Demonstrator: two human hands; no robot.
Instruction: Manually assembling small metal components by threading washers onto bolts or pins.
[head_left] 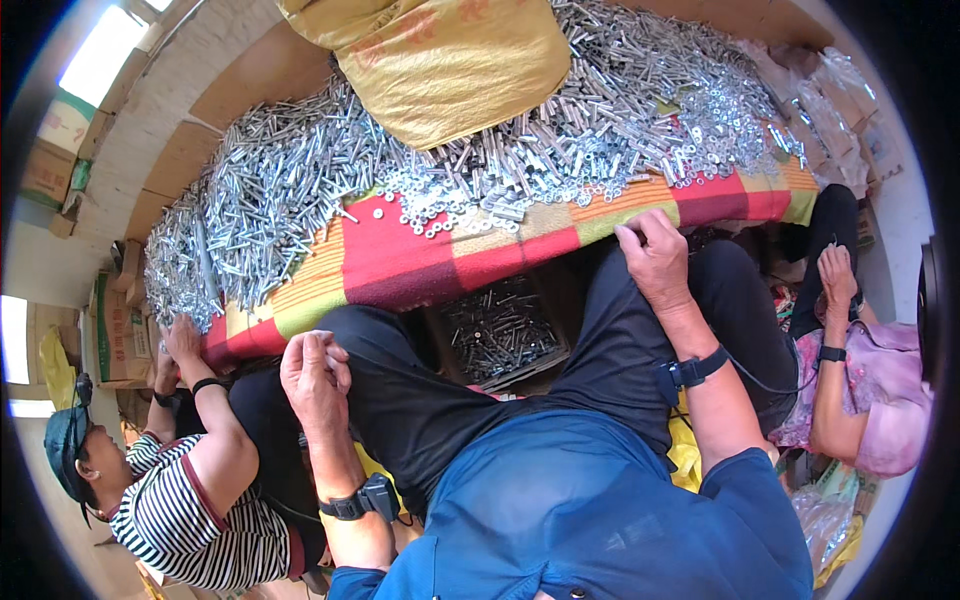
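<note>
My left hand is raised over my left thigh, its fingers curled and the thumb pressed to them. Whether a small part sits in that pinch is too small to tell. Over my right knee, at the front edge of a checked cloth, my right hand is closed with thumb and forefinger together; what they hold, if anything, is hidden. Beyond the cloth's edge lies a large heap of metal bolts and sleeves. Loose washers or nuts are scattered along its near side.
A yellow woven sack lies over the heap's far middle. Between my knees, below the table edge, is a box of metal parts. Co-workers sit close on both sides: a striped shirt at left, a pink patterned top at right.
</note>
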